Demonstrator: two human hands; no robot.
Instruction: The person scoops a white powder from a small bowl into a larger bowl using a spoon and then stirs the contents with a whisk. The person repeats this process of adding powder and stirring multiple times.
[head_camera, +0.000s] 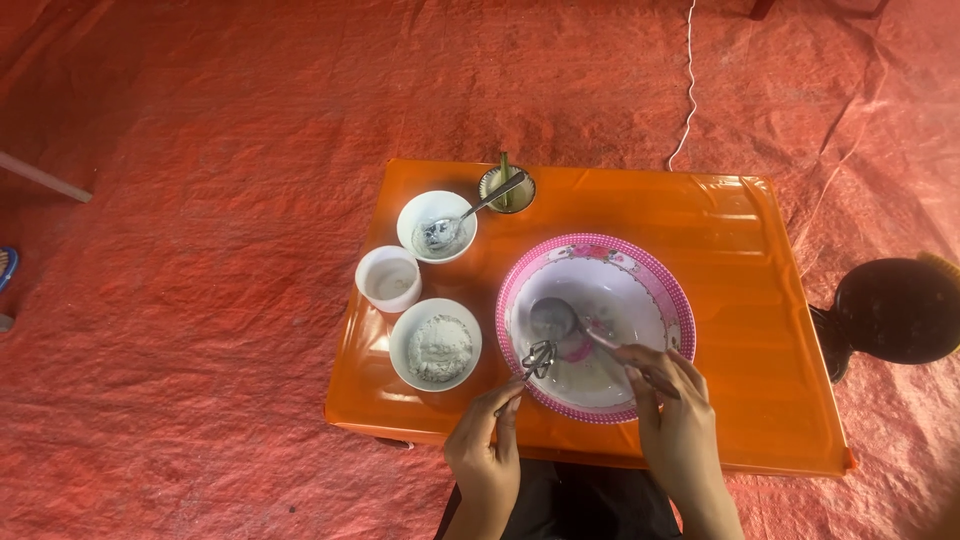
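A large white bowl with a pink patterned rim (660, 290) sits on a low orange table (740, 260). My right hand (672, 415) holds the handle of a metal ladle (553, 318) whose scoop rests inside the bowl. At the bowl's near-left rim my left hand (487, 450) grips a small metal whisk (538, 357), its wire head just over the edge. A thin pale liquid lies in the bottom of the bowl.
Left of the big bowl stand a white bowl of white powder (436, 346), a small white cup (389, 277), a white bowl with a spoon (436, 226) and a small dark cup (506, 188). A red tarp covers the ground. A white cord (688, 90) and a dark fan (895, 310) lie to the right.
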